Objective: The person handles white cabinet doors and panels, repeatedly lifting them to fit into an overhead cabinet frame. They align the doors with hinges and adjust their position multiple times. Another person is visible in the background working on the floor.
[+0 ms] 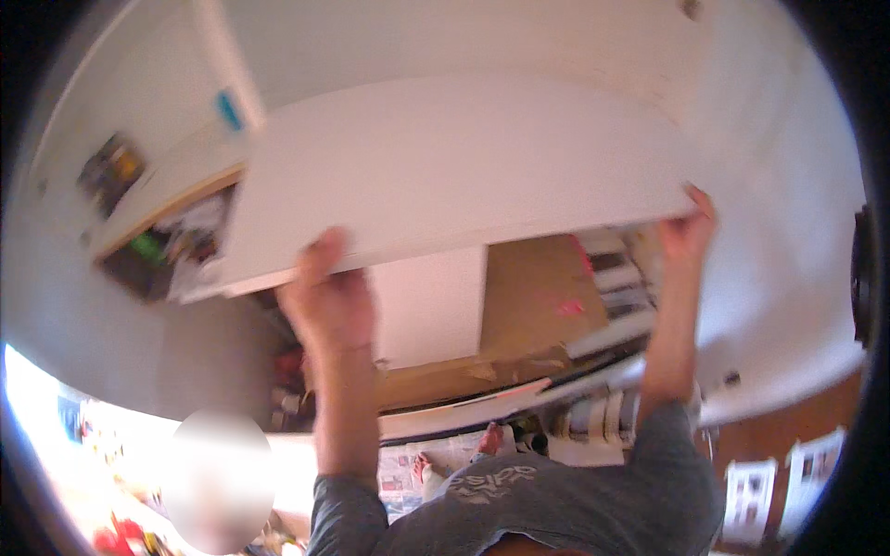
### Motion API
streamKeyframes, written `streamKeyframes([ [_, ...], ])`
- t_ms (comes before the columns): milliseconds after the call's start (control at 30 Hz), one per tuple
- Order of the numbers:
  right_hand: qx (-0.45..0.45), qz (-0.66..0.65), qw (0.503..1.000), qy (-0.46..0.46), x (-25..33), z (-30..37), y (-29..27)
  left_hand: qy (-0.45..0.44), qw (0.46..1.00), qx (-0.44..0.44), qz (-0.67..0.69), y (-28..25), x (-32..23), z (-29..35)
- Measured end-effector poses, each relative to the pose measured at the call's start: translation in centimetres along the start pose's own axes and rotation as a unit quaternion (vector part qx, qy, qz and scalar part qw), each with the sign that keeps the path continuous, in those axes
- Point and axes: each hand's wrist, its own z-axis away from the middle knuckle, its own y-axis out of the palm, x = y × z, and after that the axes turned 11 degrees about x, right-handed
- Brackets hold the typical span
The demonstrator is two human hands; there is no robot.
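Observation:
A wide white board (464, 167) spans the middle of the view, its near edge held in both my hands. My left hand (332, 296) is closed round that edge near its left end, thumb on top. At the right end my right hand (688, 230) grips the corner, with the fingertips curled over it. Beneath the board lie a flat piece of brown cardboard (533, 296) and a second white panel (431, 306), both partly hidden by the board. My left hand is slightly blurred.
At the left, a wooden-edged compartment (139, 236) holds mixed items. A small blue object (229, 110) is on the pale surface above it. White walls curve around. A person (218, 482) is at the lower left. Newspaper (399, 468) covers the floor near my feet. Printed sheets (749, 500) hang at the lower right.

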Motion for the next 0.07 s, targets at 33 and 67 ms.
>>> streamKeyframes([
  [33, 0.038, 0.000, 0.998, 0.051, 0.1, 0.6, 1.9, 0.043, 0.998, 0.025, -0.029, 1.1, -0.2, 0.5],
  [67, 0.059, -0.013, 0.996, 0.068, -1.9, -0.3, 3.5, 0.051, 0.997, 0.054, 0.002, 2.0, -0.6, 1.0],
])
